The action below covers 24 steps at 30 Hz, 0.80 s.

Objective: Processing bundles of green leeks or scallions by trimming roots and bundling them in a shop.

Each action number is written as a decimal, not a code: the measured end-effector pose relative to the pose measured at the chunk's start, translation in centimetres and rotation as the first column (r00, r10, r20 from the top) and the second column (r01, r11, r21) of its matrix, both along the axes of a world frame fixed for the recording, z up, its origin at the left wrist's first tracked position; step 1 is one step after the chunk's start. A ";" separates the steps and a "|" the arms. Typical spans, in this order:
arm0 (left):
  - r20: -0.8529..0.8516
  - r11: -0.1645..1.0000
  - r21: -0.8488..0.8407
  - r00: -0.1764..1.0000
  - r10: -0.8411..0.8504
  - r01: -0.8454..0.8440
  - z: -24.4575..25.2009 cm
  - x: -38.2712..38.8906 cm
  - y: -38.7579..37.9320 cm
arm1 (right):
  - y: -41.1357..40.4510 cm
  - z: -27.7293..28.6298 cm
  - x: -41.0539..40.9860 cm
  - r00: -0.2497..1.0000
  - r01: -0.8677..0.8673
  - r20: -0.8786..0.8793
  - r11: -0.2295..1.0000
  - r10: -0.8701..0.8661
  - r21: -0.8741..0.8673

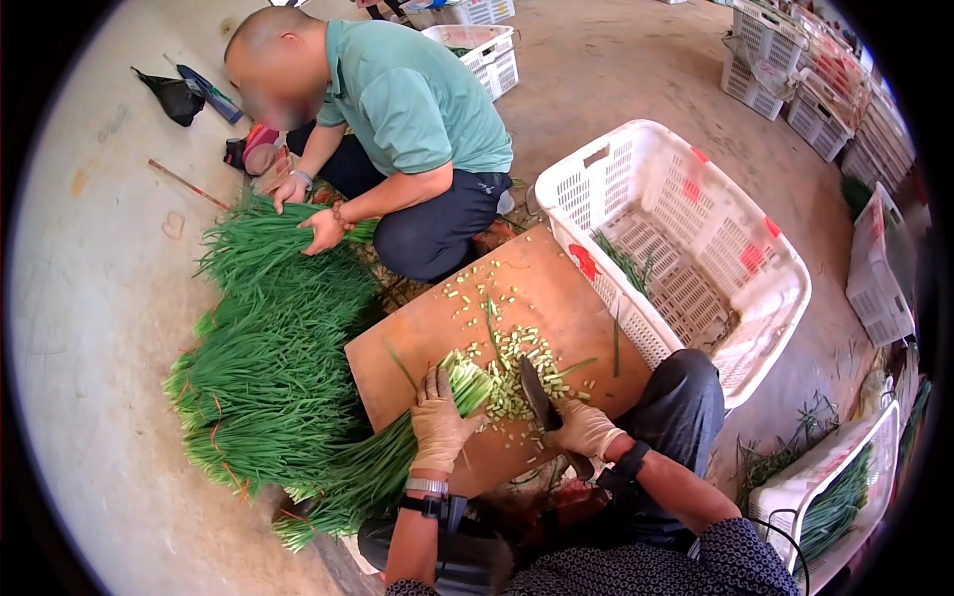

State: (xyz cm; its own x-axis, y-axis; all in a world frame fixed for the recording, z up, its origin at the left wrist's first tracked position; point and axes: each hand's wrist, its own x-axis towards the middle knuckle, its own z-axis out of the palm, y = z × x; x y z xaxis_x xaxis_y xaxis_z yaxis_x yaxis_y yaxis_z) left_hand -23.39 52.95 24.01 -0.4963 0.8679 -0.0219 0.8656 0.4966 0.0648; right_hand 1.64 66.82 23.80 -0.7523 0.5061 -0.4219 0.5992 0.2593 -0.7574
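Gloved, my left hand (436,423) grips a bundle of green garlic chives (387,451) near its pale cut ends, pressing it on a brown wooden board (402,335). My right hand (585,428), also gloved, holds a knife (536,391) by the handle, its dark blade pointing away from me. Beside the blade lie many short chopped stem pieces (514,357), with more scattered towards the board's far end. The cut ends of the bundle face the blade, a small gap apart. Leaves trail off to the lower left.
A big pile of tied chive bundles (276,387) lies left of the board. Across from me, a crouching person (417,112) holds another bunch (261,231). A white plastic crate (671,223) with a few leaves abuts the board's right side. Another crate (842,484) holds chives at lower right.
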 end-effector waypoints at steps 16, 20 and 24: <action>0.119 0.879 -0.452 0.966 0.230 -0.154 0.0 -3.4 9.3 | 1.8 0.9 0.3 0.933 0.157 -0.247 0.914 -0.261 -0.374; 0.089 0.916 -0.354 0.968 0.236 -0.191 -1.2 -3.8 9.3 | 1.3 -2.0 0.3 0.949 0.142 -0.238 0.955 -0.206 -0.261; 0.091 0.882 -0.409 0.952 0.293 -0.233 -1.1 -3.8 10.2 | 2.2 0.7 -1.4 0.916 0.158 -0.206 0.779 -0.346 -0.607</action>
